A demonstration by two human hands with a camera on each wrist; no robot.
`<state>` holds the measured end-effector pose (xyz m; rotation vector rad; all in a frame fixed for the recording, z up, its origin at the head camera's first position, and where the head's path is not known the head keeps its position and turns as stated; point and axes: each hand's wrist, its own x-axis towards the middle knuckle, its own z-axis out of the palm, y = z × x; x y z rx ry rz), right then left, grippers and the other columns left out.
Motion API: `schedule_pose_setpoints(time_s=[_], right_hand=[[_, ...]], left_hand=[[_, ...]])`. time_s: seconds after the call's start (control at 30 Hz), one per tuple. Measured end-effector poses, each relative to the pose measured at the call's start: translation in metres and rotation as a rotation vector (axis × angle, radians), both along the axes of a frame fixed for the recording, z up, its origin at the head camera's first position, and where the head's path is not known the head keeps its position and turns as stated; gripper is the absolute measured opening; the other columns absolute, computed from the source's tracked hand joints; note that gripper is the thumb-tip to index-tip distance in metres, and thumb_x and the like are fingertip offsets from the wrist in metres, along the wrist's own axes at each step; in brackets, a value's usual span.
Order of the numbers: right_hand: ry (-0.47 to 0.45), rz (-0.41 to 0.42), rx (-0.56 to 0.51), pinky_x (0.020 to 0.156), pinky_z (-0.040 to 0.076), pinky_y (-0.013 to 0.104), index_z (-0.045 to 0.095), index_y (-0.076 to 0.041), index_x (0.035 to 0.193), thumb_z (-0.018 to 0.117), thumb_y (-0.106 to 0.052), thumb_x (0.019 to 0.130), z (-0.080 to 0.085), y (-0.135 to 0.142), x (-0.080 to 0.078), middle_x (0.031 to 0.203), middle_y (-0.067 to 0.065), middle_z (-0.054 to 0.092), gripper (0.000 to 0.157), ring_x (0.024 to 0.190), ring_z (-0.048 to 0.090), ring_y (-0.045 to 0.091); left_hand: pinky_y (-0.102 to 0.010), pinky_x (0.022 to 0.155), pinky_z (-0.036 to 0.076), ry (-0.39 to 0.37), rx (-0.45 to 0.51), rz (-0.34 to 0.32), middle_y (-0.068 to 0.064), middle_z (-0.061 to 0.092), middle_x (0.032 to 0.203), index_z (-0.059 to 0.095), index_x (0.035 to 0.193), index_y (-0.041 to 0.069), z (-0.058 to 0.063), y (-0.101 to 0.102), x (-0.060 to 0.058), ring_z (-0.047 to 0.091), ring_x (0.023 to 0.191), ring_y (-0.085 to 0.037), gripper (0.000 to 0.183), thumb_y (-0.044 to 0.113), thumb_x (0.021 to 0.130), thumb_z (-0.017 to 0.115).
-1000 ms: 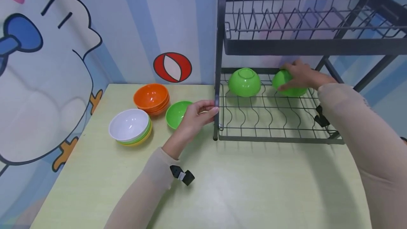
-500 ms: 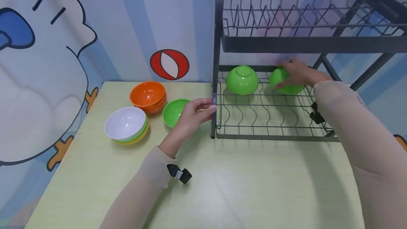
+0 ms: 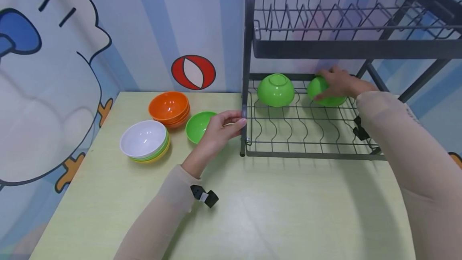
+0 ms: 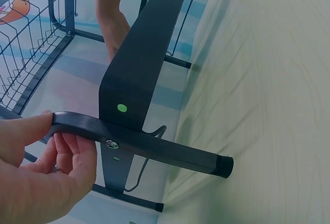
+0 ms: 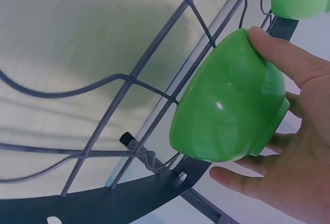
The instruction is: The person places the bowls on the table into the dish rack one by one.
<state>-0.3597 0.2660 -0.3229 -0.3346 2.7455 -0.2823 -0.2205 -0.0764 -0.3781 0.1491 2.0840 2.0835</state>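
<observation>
My right hand [image 3: 341,82] holds an upside-down green bowl [image 3: 317,87] at the back right of the rack's lower shelf. In the right wrist view the thumb lies near the rim of this bowl [image 5: 227,100], and the fingers reach behind its base. To its left, a second upturned green bowl [image 3: 276,90] rests on the same wires. My left hand [image 3: 221,131] grips the front left post of the dark dish rack [image 3: 244,103]. Up close, thumb and fingers pinch that post [image 4: 82,122]. Just behind the left hand, partly hidden, a green bowl [image 3: 196,126] stands upright on the table.
A stack of orange bowls [image 3: 169,107] stands near the wall. In front of it is a stack topped by a white bowl [image 3: 143,139], with green and yellow ones beneath. The rack's upper tier [image 3: 346,49] overhangs the right hand. The table [image 3: 274,212] extends toward me.
The view has shifted slightly. Both hands keep the same holds, and the bowls stay where they were.
</observation>
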Motion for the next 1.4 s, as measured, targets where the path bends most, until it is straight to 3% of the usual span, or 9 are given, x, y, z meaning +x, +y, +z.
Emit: schedule_pose_setpoints(time_s=[0.4,0.63,1.03,1.4], right_hand=[[0.017,0.022,0.008,0.097,0.034,0.075,0.017,-0.001,0.155,0.073,-0.039,0.091,0.001,0.0,0.001,0.147,0.041,0.017,0.093,0.126,0.029,0.061],[0.086,0.059,0.033,0.102,0.021,0.079,0.017,-0.003,0.157,0.072,-0.041,0.091,0.009,-0.004,0.007,0.153,0.039,0.01,0.094,0.135,0.014,0.063],[0.215,0.09,0.048,0.107,0.016,0.077,0.018,-0.002,0.157,0.063,-0.048,0.096,0.03,-0.01,0.028,0.158,0.033,0.01,0.088,0.141,0.009,0.059],[0.239,0.099,-0.072,0.107,0.014,0.077,0.019,-0.002,0.156,0.057,-0.053,0.097,0.042,-0.012,0.053,0.158,0.033,0.013,0.087,0.143,0.008,0.057]], left_hand=[[-0.031,0.089,0.057,-0.001,-0.004,-0.002,-0.016,0.061,0.111,0.061,0.126,-0.005,0.0,0.0,0.0,0.065,0.102,-0.025,0.031,0.005,0.097,0.065],[-0.032,0.088,0.057,-0.003,-0.009,0.0,-0.016,0.062,0.113,0.061,0.127,-0.004,0.001,0.0,0.001,0.065,0.104,-0.026,0.032,0.006,0.097,0.065],[-0.036,0.091,0.056,-0.005,-0.024,0.004,-0.016,0.062,0.115,0.06,0.129,-0.003,0.002,-0.002,0.005,0.065,0.104,-0.026,0.034,0.008,0.097,0.066],[-0.042,0.096,0.053,0.03,-0.057,-0.042,-0.015,0.062,0.117,0.059,0.132,-0.002,0.003,-0.008,0.003,0.066,0.105,-0.026,0.038,0.013,0.097,0.066]])
